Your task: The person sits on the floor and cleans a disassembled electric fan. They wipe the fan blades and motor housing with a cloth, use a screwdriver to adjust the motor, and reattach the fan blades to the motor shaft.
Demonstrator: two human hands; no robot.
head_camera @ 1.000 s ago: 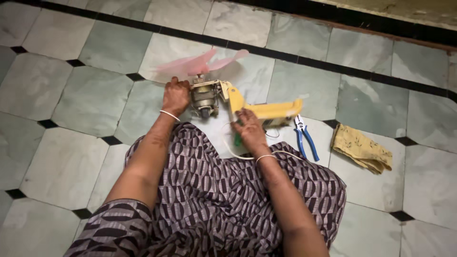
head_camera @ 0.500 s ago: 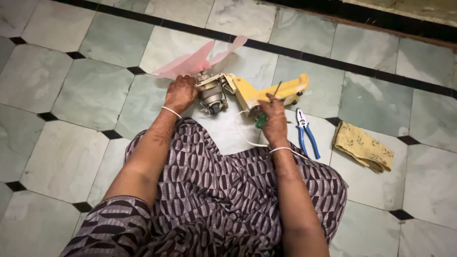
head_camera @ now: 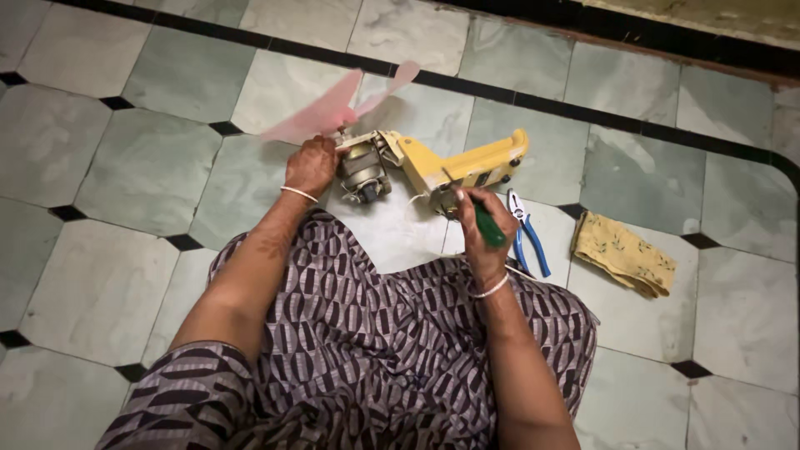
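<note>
Screwdriver (head_camera: pixel 483 221) in right hand (head_camera: pixel 479 237); left hand (head_camera: pixel 310 165) grips fan motor (head_camera: pixel 362 171).

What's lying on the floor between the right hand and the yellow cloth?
Blue-handled pliers lie on the tile between the right hand and the yellow cloth, seen in the head view.

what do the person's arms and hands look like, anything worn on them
Both arms are bare, with no sleeves or gloves. The left hand and the right hand each have a thin white bangle at the wrist. Faint dark patterning marks the left forearm.
</note>
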